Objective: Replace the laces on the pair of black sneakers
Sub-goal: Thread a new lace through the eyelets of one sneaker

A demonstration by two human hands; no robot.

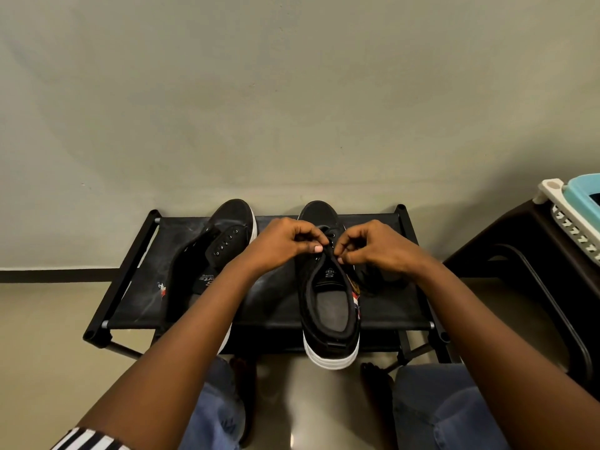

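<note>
Pinching black lace (328,251) at eyelets of right black canvas white-soled sneaker (331,306), left hand (285,245) and right hand (373,248) grip closed on lace, likely threading. Sneaker heel toward person on black fabric rack shelf (272,306) for access. Unlaced second black sneaker (207,264) parked beside.

Setting: a room in a home, likely an entry or utility corner. Evidence: a low black shoe rack (282,306) with a fabric shelf and metal tube frame, standing against a plain grey-green wall (292,92); a dark skirting strip (58,275) along the wall's foot; a smooth beige floor (42,352); a dark brown plastic stool (526,274) at the right, carrying a white and teal plastic basket (574,209) on its top edge.
</note>
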